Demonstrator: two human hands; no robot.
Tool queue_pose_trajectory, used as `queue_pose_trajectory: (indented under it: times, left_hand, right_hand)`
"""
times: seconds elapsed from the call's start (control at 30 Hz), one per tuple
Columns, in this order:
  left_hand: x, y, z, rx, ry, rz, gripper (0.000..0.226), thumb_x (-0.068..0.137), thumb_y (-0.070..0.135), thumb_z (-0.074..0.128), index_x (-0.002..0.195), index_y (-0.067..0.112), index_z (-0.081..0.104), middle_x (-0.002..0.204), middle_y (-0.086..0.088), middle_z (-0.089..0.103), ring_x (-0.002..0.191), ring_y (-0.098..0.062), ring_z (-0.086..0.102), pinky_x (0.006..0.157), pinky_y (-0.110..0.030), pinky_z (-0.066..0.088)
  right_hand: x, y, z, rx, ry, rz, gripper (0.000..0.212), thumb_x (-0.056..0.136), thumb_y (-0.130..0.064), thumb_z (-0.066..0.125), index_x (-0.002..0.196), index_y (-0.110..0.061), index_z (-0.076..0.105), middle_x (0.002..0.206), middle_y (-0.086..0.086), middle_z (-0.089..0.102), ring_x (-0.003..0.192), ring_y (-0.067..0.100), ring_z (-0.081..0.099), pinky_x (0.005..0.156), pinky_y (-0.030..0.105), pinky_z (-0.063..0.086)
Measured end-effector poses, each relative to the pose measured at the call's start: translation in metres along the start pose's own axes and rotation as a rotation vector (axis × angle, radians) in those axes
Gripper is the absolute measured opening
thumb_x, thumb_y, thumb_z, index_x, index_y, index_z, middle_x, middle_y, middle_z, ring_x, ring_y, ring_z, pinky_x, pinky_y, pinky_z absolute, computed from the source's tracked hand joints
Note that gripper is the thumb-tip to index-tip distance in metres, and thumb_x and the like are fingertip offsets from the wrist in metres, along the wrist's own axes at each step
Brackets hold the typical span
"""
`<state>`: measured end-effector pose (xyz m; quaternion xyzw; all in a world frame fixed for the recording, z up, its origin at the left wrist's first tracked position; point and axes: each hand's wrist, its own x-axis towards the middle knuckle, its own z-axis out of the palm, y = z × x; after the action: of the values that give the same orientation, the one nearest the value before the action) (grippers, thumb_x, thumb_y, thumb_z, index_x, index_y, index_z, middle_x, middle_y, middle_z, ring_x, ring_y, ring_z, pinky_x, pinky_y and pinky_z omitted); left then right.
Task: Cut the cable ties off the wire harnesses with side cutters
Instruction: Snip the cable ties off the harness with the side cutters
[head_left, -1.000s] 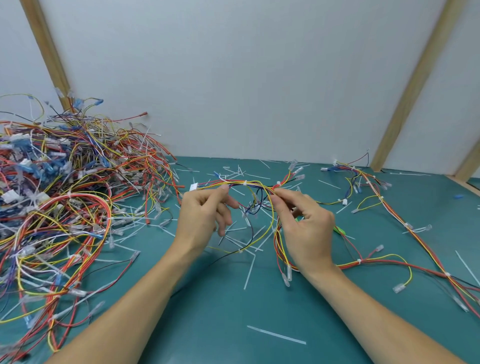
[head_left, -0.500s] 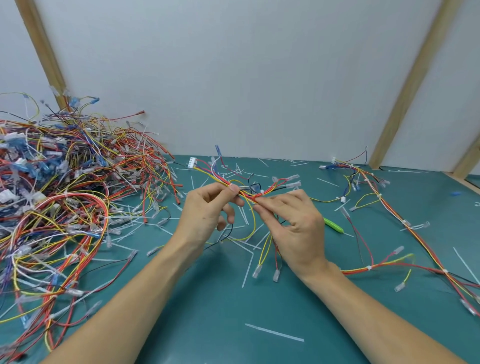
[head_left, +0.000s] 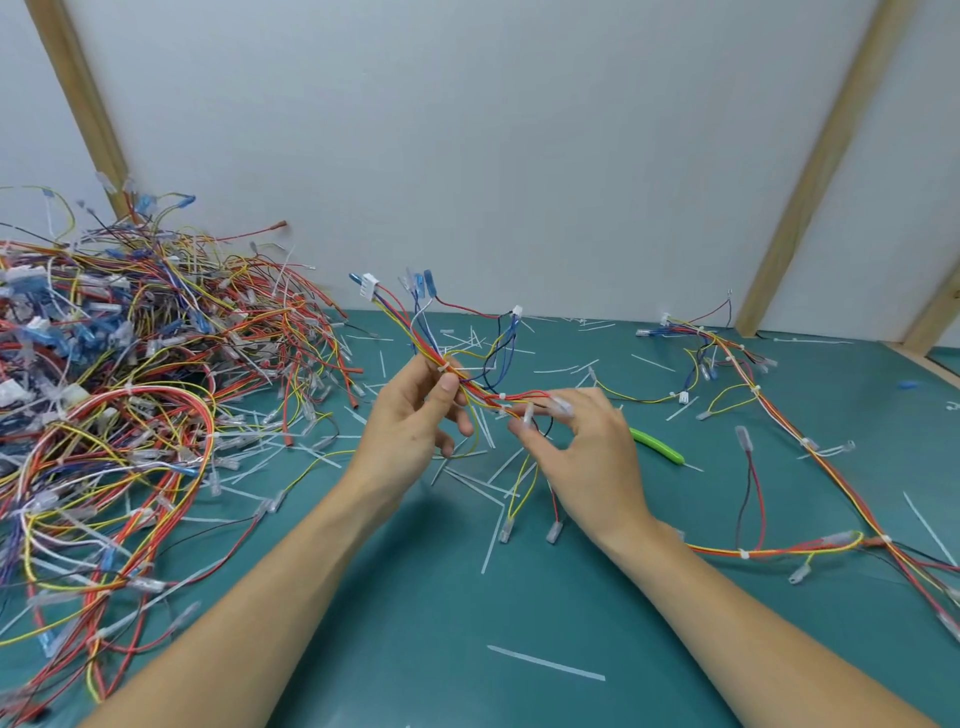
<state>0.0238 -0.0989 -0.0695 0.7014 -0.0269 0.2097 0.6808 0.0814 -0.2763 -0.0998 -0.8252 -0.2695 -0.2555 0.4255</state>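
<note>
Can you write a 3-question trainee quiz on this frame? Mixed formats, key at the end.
1. True or false: the right hand is holding the side cutters.
2. Which hand pinches the wire harness just beside a white cable tie? A) left B) right C) neither
3. Fill in: the big tangled pile of harnesses lies to the person's ____.

Key
1. False. The green-handled cutters lie on the teal mat behind the right hand, whose fingers are at the wires.
2. A. The left hand pinches the bundle between thumb and fingers.
3. Left.
</note>
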Motion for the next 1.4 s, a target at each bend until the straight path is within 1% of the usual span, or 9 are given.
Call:
queue_pose_trajectory:
  times: [0.17,0.27,0.43,0.57,0.73,0.87,0.97,1.07,1.4]
  left_hand:
    - [0.002,-0.002,-0.003,-0.059,0.061,-0.019,0.014,0.105,0.012,0.047,0.093,0.011,0.054,0.075,0.004,0.056,0.060,-0.012,0.059,0.044,-0.022,0.043]
    - [0.004,-0.003,-0.006,-0.093,0.153,-0.062,0.020,0.105,0.018,0.051,0.085,0.014,0.055,0.076,0.004,0.059,0.060,-0.011,0.061,0.044,-0.023,0.044]
    - [0.010,-0.004,-0.014,-0.263,0.206,-0.193,0.020,0.101,0.029,0.058,0.085,0.018,0.061,0.076,0.007,0.067,0.060,-0.011,0.066,0.043,-0.021,0.046]
    - [0.012,-0.007,-0.016,-0.305,0.269,-0.253,0.020,0.102,0.029,0.057,0.087,0.018,0.062,0.075,0.007,0.070,0.057,-0.009,0.066,0.041,-0.021,0.045]
    - [0.013,-0.011,-0.018,-0.224,0.278,-0.322,0.013,0.103,0.021,0.054,0.100,0.013,0.064,0.081,0.000,0.070,0.049,-0.010,0.057,0.039,-0.021,0.038]
    - [0.011,-0.007,-0.015,0.039,0.382,-0.089,0.013,0.100,0.019,0.058,0.092,0.009,0.057,0.058,0.002,0.060,0.038,-0.014,0.042,0.038,-0.019,0.031]
    - [0.003,-0.004,-0.005,0.172,0.205,0.090,0.026,0.097,0.024,0.062,0.077,0.009,0.066,0.054,-0.003,0.061,0.042,-0.012,0.044,0.042,-0.020,0.037]
    - [-0.005,-0.011,0.007,0.340,-0.017,0.075,0.022,0.095,0.030,0.068,0.077,0.018,0.072,0.057,-0.004,0.065,0.047,-0.008,0.046,0.049,-0.021,0.036]
    - [-0.004,-0.014,0.010,0.109,-0.071,-0.001,0.008,0.090,0.012,0.073,0.094,0.006,0.078,0.061,-0.001,0.067,0.047,-0.008,0.051,0.044,-0.014,0.041]
  right_hand:
    - [-0.003,0.000,0.001,-0.015,-0.132,0.045,0.025,0.089,-0.030,0.078,0.112,-0.036,0.074,0.111,-0.012,0.073,0.102,0.016,0.069,0.090,0.038,0.053]
    - [0.000,-0.001,0.002,-0.041,-0.208,0.193,0.047,0.089,-0.040,0.074,0.132,-0.040,0.053,0.112,-0.023,0.065,0.080,0.002,0.066,0.079,0.031,0.051]
    - [-0.001,0.000,0.003,0.105,-0.409,0.305,0.009,0.095,-0.026,0.069,0.088,-0.025,0.076,0.064,-0.014,0.068,0.058,0.008,0.056,0.067,0.032,0.048]
    - [0.000,-0.009,0.001,0.338,-0.407,0.339,0.016,0.102,-0.012,0.060,0.089,-0.020,0.064,0.077,-0.005,0.075,0.064,0.006,0.063,0.066,0.020,0.049]
    - [-0.002,-0.011,0.001,0.485,-0.324,0.336,0.010,0.104,-0.008,0.057,0.096,-0.009,0.062,0.079,0.005,0.075,0.057,0.017,0.061,0.054,0.023,0.048]
    - [-0.001,-0.008,0.001,0.508,-0.238,0.363,0.012,0.104,-0.009,0.059,0.093,-0.013,0.063,0.075,-0.001,0.074,0.052,0.013,0.056,0.050,0.022,0.045]
    - [-0.002,-0.007,0.002,0.449,-0.206,0.310,0.013,0.103,-0.014,0.061,0.091,-0.018,0.064,0.072,-0.004,0.073,0.048,0.007,0.049,0.051,0.019,0.041]
    - [-0.004,-0.008,0.002,0.315,-0.186,0.205,0.011,0.101,-0.017,0.065,0.090,-0.020,0.065,0.070,-0.008,0.072,0.063,0.007,0.065,0.065,0.031,0.053]
    - [-0.008,-0.017,-0.001,-0.100,-0.013,-0.125,0.007,0.096,-0.031,0.069,0.092,-0.025,0.069,0.076,-0.012,0.075,0.069,0.018,0.069,0.061,0.040,0.055]
